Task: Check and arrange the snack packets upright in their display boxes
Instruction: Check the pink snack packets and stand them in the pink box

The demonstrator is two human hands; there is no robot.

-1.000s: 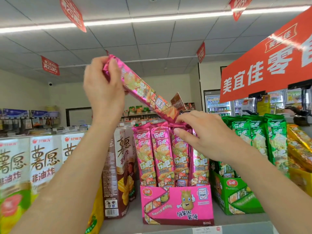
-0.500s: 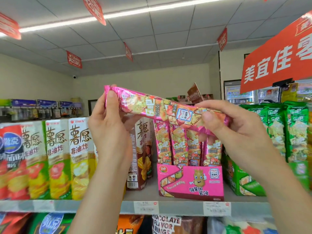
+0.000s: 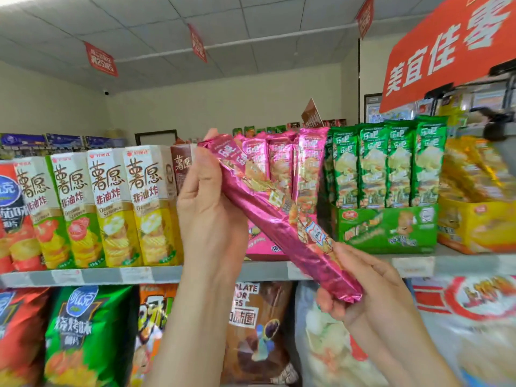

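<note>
**Pink packet being held slantwise between both grips, in front of the shelf**

The left grip (image 3: 212, 219) is wrapping its fingers round the upper end of a pink snack packet (image 3: 268, 216). The right grip (image 3: 371, 297) is pinching the lower end, with fingers curled beneath and the thumb lying along the top. The packet is slanting down from the left grip, which is the higher one, to the right grip, and it is touching nothing else.

Directly behind the left grip and the held packet, the pink display box (image 3: 259, 248) is sitting on the shelf (image 3: 111, 275), its front largely hidden. The other pink packets (image 3: 279, 160) are standing upright in it, their tops showing just to the right of the left grip's fingertips.

Above the right grip, the green display box (image 3: 385, 227) is standing just beside the pink one, and its green packets (image 3: 385, 166) are standing upright in a tidy row. Further right, yellow packets (image 3: 474, 169) are leaning in a yellow box (image 3: 474, 230).

To the left of the left grip, tall crisp cartons (image 3: 111, 208) are lining up side by side on the same shelf. Below both grips, large snack bags (image 3: 89, 331) are sitting on the lower level, partly blurred.
</note>
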